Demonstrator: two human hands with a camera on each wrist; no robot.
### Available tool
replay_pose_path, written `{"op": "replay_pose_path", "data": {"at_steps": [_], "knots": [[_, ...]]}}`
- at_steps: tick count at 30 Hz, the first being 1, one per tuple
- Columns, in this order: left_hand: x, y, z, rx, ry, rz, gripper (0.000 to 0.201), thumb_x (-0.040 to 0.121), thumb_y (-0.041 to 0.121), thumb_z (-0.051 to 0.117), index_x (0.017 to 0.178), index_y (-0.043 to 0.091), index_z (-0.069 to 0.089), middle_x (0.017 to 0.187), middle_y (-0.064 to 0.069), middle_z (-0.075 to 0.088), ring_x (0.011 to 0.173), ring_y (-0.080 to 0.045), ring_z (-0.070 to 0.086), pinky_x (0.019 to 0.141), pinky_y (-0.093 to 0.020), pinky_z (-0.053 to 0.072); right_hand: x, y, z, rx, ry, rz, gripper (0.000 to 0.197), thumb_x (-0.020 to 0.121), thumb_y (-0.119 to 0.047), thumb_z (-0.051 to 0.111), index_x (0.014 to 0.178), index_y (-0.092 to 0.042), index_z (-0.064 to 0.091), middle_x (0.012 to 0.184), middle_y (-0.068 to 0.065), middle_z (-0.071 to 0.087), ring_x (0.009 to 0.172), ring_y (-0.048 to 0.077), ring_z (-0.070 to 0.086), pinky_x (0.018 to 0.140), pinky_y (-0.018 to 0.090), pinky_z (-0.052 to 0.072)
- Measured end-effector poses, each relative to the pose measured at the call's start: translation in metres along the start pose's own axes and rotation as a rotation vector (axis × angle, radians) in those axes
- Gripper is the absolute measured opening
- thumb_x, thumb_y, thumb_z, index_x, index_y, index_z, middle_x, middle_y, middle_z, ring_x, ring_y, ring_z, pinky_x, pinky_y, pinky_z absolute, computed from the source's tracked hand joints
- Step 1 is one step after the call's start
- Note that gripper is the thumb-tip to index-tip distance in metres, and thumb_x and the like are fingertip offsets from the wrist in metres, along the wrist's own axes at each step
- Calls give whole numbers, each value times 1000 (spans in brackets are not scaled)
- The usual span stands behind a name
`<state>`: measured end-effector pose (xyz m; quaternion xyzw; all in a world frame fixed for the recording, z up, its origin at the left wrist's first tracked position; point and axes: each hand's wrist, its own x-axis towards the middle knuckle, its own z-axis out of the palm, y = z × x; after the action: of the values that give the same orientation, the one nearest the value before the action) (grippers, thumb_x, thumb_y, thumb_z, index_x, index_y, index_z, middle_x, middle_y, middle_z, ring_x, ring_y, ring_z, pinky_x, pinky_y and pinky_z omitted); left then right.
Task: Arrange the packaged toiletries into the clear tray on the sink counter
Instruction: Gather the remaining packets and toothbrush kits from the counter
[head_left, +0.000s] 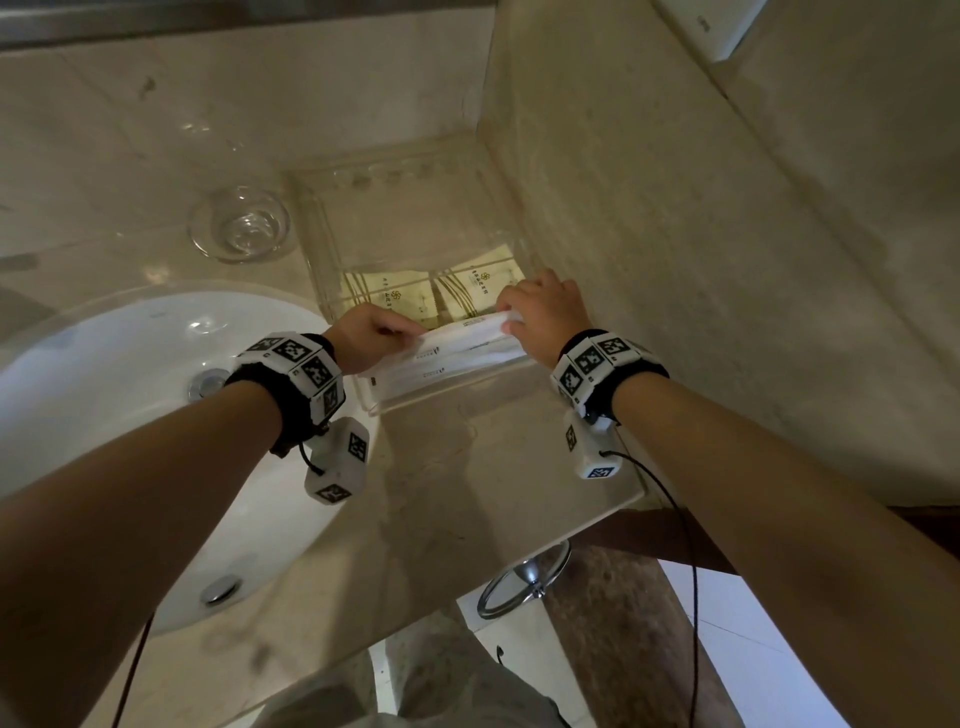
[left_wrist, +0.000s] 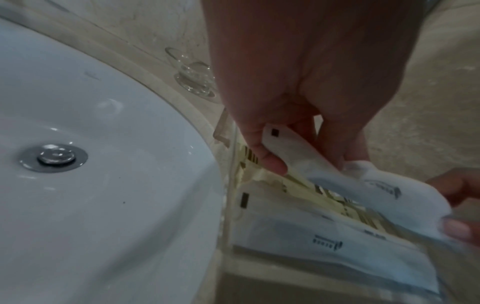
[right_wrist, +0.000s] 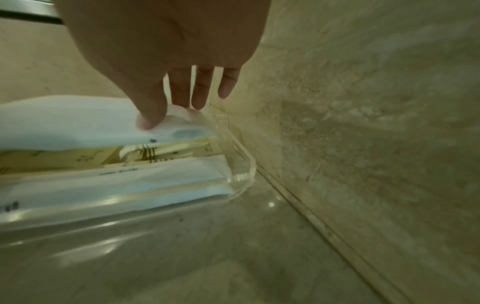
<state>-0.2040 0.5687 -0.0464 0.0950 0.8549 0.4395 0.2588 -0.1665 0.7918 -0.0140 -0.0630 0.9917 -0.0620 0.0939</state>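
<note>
White packet (head_left: 462, 332) — pinched at its ends by left hand (head_left: 371, 335) and right hand (head_left: 545, 312); long axis held crosswise over the clear tray (head_left: 311, 228), above two white packets laid likewise, yellow sachets (head_left: 483, 286) behind

Two bare forearms reach from the lower corners toward the centre of the head view, each wrist wearing a black band with white marker cubes. The left hand (head_left: 370, 332) and right hand (head_left: 545, 312) face each other, fingers curled in pinches.
</note>
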Motion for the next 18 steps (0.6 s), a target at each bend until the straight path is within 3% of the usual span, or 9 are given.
{"op": "replay_pose_path", "data": {"at_steps": [3, 7, 10, 13, 15, 18], "knots": [[-2, 3, 0, 104, -28, 14, 27, 86, -3, 57, 112, -7, 64, 119, -20, 64, 87, -7, 55, 68, 4, 36, -2, 2, 2, 12, -84, -3, 21, 91, -23, 53, 111, -20, 60, 123, -2, 60, 125, 22, 38, 99, 38, 28], [-5, 2, 6, 322, -148, 38, 25, 86, 1, 58, 109, 1, 68, 116, -14, 66, 108, -26, 58, 83, -10, 30, -4, -1, 13, -35, -218, -3, 18, 91, -23, 54, 107, -21, 61, 124, -3, 58, 127, 21, 38, 102, 38, 29], [-5, 2, 6, 313, -163, 28, 27, 85, -2, 58, 109, 4, 68, 112, -16, 68, 109, -28, 60, 83, -13, 34, -1, -2, 15, 25, -211, -5, 16, 91, -29, 53, 96, -16, 62, 116, 0, 59, 119, 21, 46, 99, 37, 33], [-4, 2, 4, 265, -176, -20, 35, 85, -4, 57, 118, 7, 61, 111, -18, 68, 110, -27, 61, 86, -16, 37, 4, 2, 17, 92, -253, 10, 27, 95, -31, 46, 82, -10, 57, 93, 5, 59, 90, 23, 56, 84, 33, 43], [-2, 2, 3, 277, -150, -39, 32, 86, 2, 59, 117, 9, 62, 111, -15, 69, 110, -26, 60, 91, -19, 38, 7, 4, 19, 137, -258, 28, 31, 96, -31, 44, 83, -6, 57, 90, 9, 60, 85, 26, 57, 76, 32, 44], [-2, 2, 3, 270, -104, -53, 25, 86, 6, 60, 110, 7, 66, 109, -13, 69, 109, -24, 60, 93, -21, 39, 7, 5, 17, 155, -286, 39, 33, 96, -32, 42, 91, -5, 61, 95, 11, 63, 87, 28, 60, 76, 34, 46]]}}
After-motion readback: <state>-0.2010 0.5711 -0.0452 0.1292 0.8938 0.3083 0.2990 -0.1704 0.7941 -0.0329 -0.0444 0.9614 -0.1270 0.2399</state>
